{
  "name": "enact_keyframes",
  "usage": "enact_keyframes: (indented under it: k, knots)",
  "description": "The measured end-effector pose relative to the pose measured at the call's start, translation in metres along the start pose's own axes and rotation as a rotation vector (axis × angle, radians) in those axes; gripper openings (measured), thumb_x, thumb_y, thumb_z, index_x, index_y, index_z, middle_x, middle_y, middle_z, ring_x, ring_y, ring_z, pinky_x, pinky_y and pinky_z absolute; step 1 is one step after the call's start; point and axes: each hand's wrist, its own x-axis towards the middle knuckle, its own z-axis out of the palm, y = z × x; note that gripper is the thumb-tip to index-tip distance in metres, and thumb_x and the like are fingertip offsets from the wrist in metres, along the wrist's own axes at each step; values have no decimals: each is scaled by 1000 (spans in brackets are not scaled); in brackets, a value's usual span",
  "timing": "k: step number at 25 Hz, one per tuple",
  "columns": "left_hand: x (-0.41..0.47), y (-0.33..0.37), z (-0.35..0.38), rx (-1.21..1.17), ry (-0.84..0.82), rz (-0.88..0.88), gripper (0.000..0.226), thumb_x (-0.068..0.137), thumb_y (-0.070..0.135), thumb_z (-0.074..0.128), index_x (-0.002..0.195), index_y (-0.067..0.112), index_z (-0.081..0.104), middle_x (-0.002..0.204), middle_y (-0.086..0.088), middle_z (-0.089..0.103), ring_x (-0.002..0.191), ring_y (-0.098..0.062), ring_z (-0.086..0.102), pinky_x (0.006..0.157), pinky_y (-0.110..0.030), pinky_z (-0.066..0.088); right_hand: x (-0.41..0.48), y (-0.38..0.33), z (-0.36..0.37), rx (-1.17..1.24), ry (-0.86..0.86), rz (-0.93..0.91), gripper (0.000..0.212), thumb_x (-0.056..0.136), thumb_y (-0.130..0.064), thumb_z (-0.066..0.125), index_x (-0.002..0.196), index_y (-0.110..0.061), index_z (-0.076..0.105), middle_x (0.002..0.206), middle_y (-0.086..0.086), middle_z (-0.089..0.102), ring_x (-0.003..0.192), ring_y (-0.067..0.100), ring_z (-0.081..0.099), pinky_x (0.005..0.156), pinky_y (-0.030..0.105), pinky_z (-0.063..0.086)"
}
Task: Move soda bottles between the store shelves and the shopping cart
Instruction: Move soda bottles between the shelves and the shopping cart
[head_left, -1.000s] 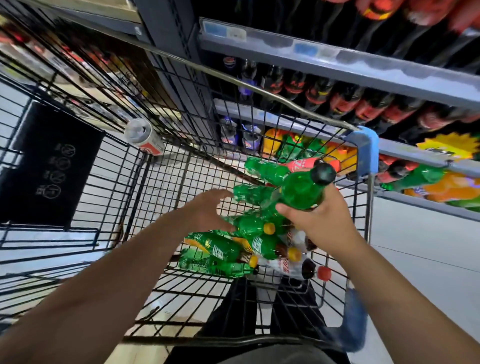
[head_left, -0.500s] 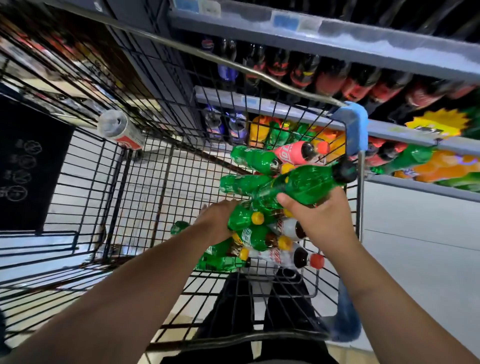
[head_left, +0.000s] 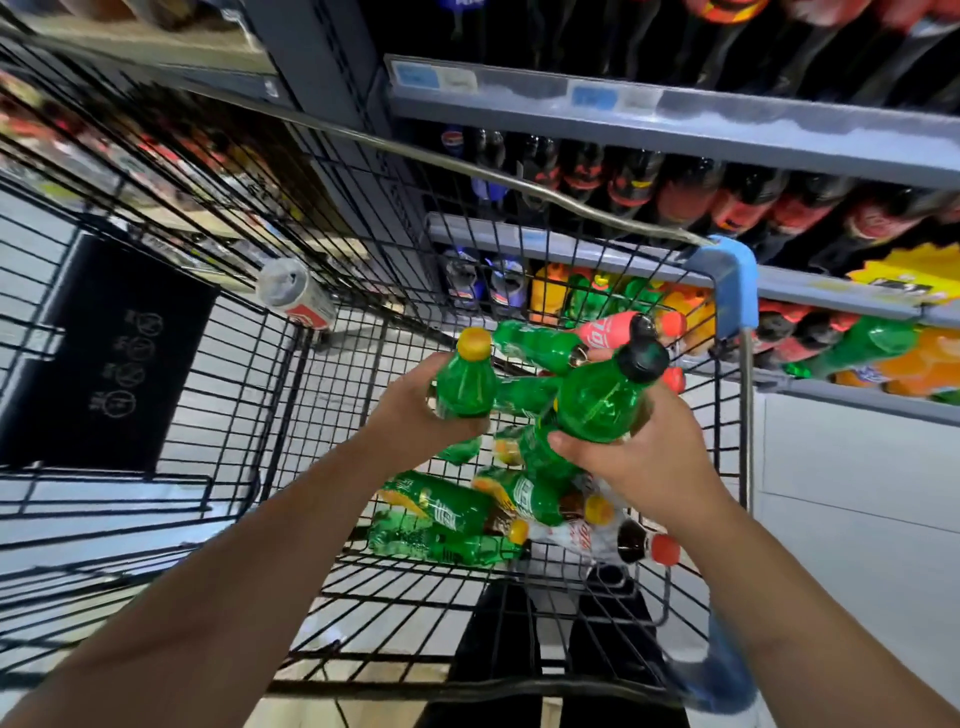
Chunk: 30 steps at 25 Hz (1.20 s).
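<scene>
Green plastic yellow-capped bottle (head_left: 464, 387), gripped by the left hand (head_left: 415, 423), sits at nine o'clock from the green dark-capped bottle (head_left: 597, 408) clasped by the right hand (head_left: 644, 462); likely heavy, slick, best held mid-body.

We stretch both bare forearms forward and down, side by side. Our left hand (head_left: 410, 415) wraps its fingers round a yellow-capped bottle (head_left: 464, 387). Our right hand (head_left: 644, 462) grips a dark-capped bottle (head_left: 597, 405) from below, thumb pressed against its side.
</scene>
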Motion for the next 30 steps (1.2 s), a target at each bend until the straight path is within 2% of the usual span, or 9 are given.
enact_keyframes:
  k: [6, 10, 14, 18, 20, 23, 26, 28, 30]
  knots:
    - [-28, 48, -35, -278, -71, 42, 63, 55, 63, 87, 112, 47, 67, 109, 18, 74, 101, -2, 69, 83, -28, 57, 1, -15, 20, 33, -123, 29, 40, 67, -11, 94, 94, -30, 70, 86, -22, 77, 77, -6, 72, 63, 6, 50]
    - [-42, 63, -38, -398, -94, 9, 39, 64, 60, 84, 99, 46, 74, 105, 16, 76, 97, 1, 70, 75, -15, 54, 5, -24, 29, 112, -140, 136, 34, 71, -20, 91, 98, -30, 73, 90, -18, 78, 79, -3, 73, 60, 6, 51]
    - [-51, 73, -29, -506, -135, -49, 40, 75, 53, 73, 107, 29, 71, 106, 11, 77, 99, -4, 72, 76, -13, 53, 6, -39, 32, 175, -165, 199, 62, 52, -48, 86, 110, -31, 71, 101, -13, 79, 92, 5, 75, 80, 26, 55]
    - [-61, 83, -26, -551, -167, -34, 50, 80, 53, 66, 121, 24, 66, 112, 10, 76, 104, -5, 71, 77, -11, 52, -3, -52, 26, 221, -117, 179, 60, 52, -48, 85, 109, -32, 72, 107, -10, 78, 99, 9, 74, 90, 37, 54]
    - [-68, 94, -25, -552, -207, -20, 45, 84, 56, 63, 123, 34, 65, 113, 16, 74, 103, 0, 69, 78, -10, 52, -10, -62, 20, 235, -70, 180, 59, 54, -49, 85, 110, -34, 72, 108, -10, 78, 101, 10, 74, 95, 42, 55]
    - [-77, 125, -24, -532, -240, 19, 18, 81, 64, 58, 93, 78, 57, 95, 52, 60, 89, 30, 56, 66, 5, 42, -22, -83, 4, 266, -12, 170, 60, 55, -51, 87, 111, -38, 71, 110, -10, 78, 105, 12, 73, 101, 47, 53]
    - [-78, 155, -21, -531, -236, 104, 37, 76, 75, 66, 112, 71, 56, 119, 38, 64, 108, 16, 60, 86, -13, 50, -36, -109, -22, 266, 11, 99, 67, 53, -59, 92, 114, -52, 64, 117, -13, 75, 109, 8, 71, 98, 44, 54]
    - [-75, 177, -18, -509, -222, 159, 52, 72, 84, 63, 120, 68, 51, 127, 33, 62, 117, 10, 58, 97, -26, 46, -45, -124, -44, 255, 35, 88, 100, 49, -63, 94, 136, -49, 49, 131, -9, 69, 122, 14, 65, 102, 48, 52]
    - [-73, 207, -16, -492, -237, 211, 53, 69, 86, 62, 117, 68, 51, 126, 33, 62, 118, 10, 58, 101, -29, 47, -52, -138, -69, 283, 41, 78, 104, 52, -51, 95, 141, -42, 43, 132, 0, 67, 125, 23, 63, 104, 52, 51]
